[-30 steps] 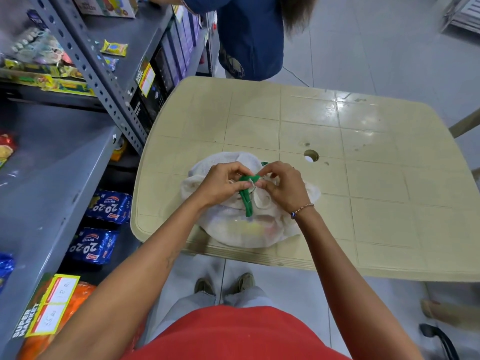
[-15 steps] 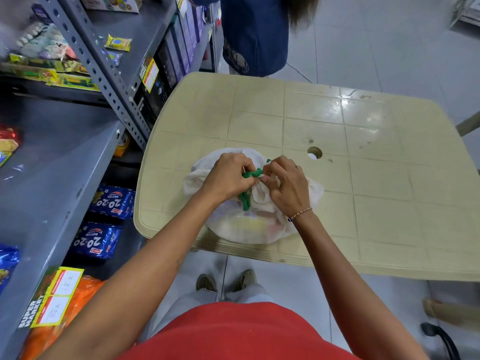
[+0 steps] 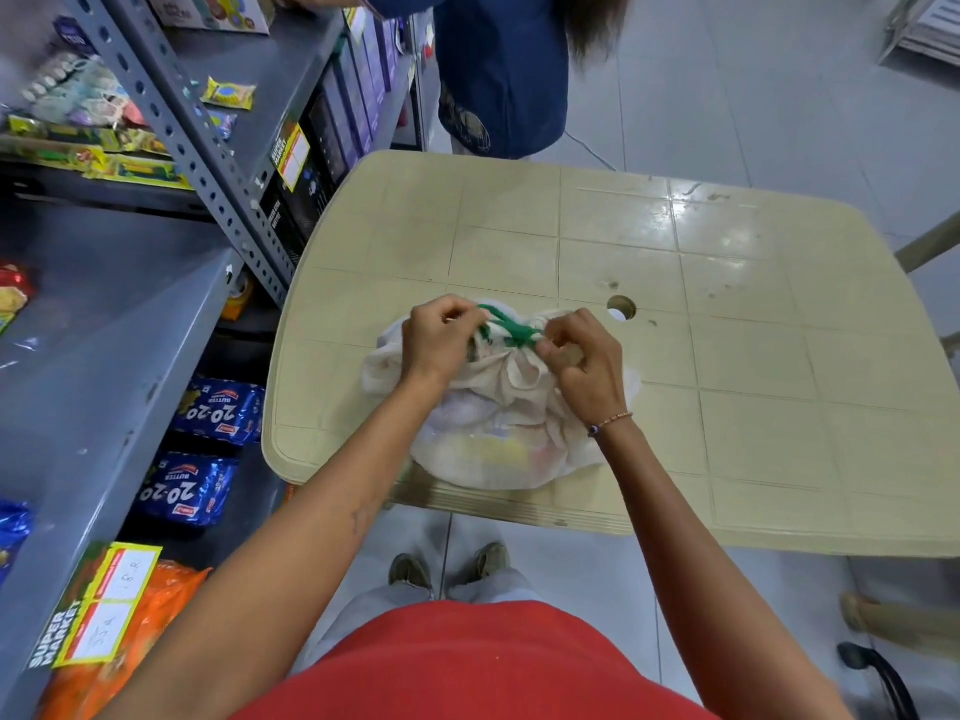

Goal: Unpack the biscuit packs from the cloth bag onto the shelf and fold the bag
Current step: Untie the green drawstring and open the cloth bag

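Cloth bag (image 3: 498, 433) sits at the near edge of the plastic table (image 3: 675, 283) — left hand (image 3: 441, 340) and right hand (image 3: 587, 361) each pinch its green drawstring (image 3: 511, 330), now pulled further apart than 1 s ago. Knot looks nearly undone; biscuit packs remain inside, shelf (image 3: 98, 356) to the left.

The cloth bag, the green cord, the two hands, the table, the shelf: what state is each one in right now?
Bag: full, mouth gathered shut, lying on the table.
Cord: tied round the bag's mouth, pulled from both sides.
Left hand: pinches the cord.
Right hand: pinches the cord.
Table: bears only the bag.
Shelf: grey, stocked with packs, the near stretch bare.
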`<action>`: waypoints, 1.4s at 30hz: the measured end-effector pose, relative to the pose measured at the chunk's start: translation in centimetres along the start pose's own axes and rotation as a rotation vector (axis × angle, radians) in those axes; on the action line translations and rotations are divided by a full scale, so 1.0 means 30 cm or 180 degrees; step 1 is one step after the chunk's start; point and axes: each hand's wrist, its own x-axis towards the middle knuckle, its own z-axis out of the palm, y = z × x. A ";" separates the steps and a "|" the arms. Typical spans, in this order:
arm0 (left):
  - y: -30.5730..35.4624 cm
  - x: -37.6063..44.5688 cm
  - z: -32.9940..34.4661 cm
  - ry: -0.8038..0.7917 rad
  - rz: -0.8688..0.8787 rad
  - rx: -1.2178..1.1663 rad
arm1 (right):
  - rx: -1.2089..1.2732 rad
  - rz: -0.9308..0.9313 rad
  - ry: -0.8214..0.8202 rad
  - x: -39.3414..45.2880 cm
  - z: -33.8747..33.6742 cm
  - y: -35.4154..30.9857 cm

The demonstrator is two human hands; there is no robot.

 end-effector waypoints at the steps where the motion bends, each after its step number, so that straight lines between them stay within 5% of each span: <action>1: -0.004 0.012 -0.009 -0.0074 -0.0392 -0.0570 | 0.0531 0.0317 0.0156 -0.007 -0.009 0.006; 3: -0.009 0.019 -0.017 -0.0417 -0.0969 -0.1624 | 0.1538 0.0987 0.0368 -0.023 -0.009 0.008; 6: -0.017 0.011 -0.007 -0.0795 -0.1197 -0.1991 | 0.2525 0.1754 0.0315 -0.037 0.028 -0.002; 8: -0.020 0.014 -0.007 -0.0940 -0.1068 -0.1765 | 0.2148 0.1720 0.0207 -0.037 0.040 -0.016; 14: -0.011 0.017 -0.020 -0.1307 -0.0743 -0.1260 | -0.0461 0.0201 -0.0499 0.030 0.009 -0.033; 16: -0.014 0.018 -0.019 -0.1277 -0.0720 -0.1156 | -0.0584 0.0168 -0.0350 0.031 0.020 -0.028; 21: -0.030 0.029 -0.034 -0.0866 -0.0981 -0.1313 | 0.1222 0.1227 0.1000 -0.017 0.033 -0.024; 25: -0.037 0.014 -0.016 -0.1015 -0.1260 -0.1677 | 0.3934 0.2223 0.1011 -0.024 0.061 -0.045; 27: -0.049 0.025 -0.010 -0.0887 -0.1228 -0.1479 | 0.4286 0.2280 0.0946 -0.028 0.055 -0.052; 30: -0.055 0.043 -0.027 -0.0551 -0.0834 -0.0460 | 0.2496 0.1863 0.0809 -0.023 0.029 -0.048; 33: -0.043 0.039 -0.060 0.0161 0.0384 0.0867 | 0.0370 0.1199 0.0534 0.005 -0.001 -0.034; 36: 0.015 -0.019 -0.061 0.0271 0.1529 0.0928 | 0.0560 0.1284 0.0450 0.031 -0.029 -0.058; 39: 0.013 -0.076 0.011 -0.0588 0.1452 0.1450 | 0.0866 0.1178 0.0142 0.037 -0.029 -0.087; 42: -0.060 -0.095 0.079 -0.0590 0.1472 0.2525 | 0.1167 0.0949 -0.0384 0.024 -0.036 -0.101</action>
